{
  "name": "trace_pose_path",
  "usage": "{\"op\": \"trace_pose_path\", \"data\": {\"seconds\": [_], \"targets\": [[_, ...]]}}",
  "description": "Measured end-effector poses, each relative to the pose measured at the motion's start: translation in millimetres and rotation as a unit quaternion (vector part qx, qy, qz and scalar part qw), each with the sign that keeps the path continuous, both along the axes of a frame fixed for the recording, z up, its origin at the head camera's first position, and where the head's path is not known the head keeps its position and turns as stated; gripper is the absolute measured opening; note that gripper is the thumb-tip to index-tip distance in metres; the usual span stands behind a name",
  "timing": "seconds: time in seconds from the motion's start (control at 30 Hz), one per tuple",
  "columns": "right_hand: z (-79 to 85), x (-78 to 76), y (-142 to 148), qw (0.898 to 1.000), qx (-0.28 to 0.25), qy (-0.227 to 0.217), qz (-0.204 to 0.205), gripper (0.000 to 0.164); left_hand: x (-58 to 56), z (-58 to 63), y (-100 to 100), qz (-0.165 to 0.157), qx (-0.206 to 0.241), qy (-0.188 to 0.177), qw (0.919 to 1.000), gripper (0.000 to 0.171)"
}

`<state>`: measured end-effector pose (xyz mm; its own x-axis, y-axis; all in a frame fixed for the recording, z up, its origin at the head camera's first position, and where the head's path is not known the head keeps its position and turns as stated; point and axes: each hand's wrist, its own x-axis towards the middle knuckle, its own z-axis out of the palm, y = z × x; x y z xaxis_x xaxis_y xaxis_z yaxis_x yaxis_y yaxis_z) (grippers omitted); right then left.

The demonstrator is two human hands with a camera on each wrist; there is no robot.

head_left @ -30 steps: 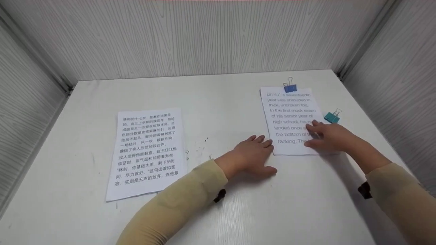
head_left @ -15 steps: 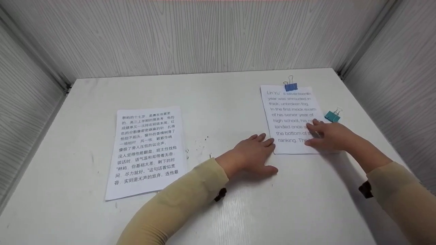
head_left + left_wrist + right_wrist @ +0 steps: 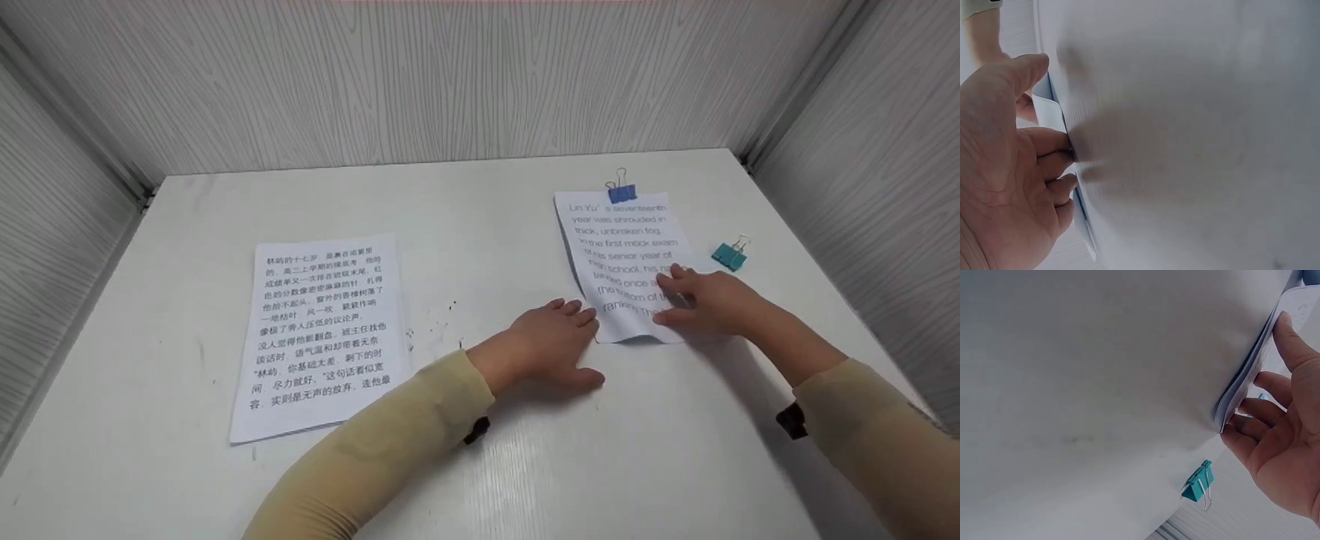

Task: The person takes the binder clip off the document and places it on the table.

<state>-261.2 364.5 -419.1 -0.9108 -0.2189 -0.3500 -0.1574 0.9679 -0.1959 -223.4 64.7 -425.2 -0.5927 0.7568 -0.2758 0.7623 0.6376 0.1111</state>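
Note:
A stack of paper printed in English lies at the right of the table, bowed up along its front and left edges. At its top edge sits a blue binder clip. My right hand rests on the lower right of the stack, thumb and fingers spread over it. In the right wrist view the thumb touches the sheets near their edge, and the layers look slightly fanned. My left hand is flat beside the stack, its fingertips right at the lower left edge.
A teal binder clip lies on the table right of the stack. Another stack, printed in Chinese, lies to the left, near my left forearm. Wood-grain panels enclose the back and both sides of the white table.
The English-printed stack has slid slightly left with its blue clip, and its lower part has buckled upward. My right hand has shifted left with it. The left hand has hardly moved.

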Motion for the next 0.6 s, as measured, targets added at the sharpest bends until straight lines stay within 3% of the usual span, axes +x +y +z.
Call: {"op": "trace_pose_path", "data": {"seconds": [0.33, 0.6], "targets": [[-0.4, 5.1, -15.1, 1.0, -0.003, 0.013, 0.012, 0.084, 13.8, 8.7, -24.4, 0.007, -0.006, 0.009, 0.9999, 0.083], [-0.9, 17.4, -38.1, 0.999, -0.001, 0.036, 0.034, 0.08, 26.4, 8.2, -46.8, 0.007, -0.012, 0.022, 0.9997, 0.084]]}}
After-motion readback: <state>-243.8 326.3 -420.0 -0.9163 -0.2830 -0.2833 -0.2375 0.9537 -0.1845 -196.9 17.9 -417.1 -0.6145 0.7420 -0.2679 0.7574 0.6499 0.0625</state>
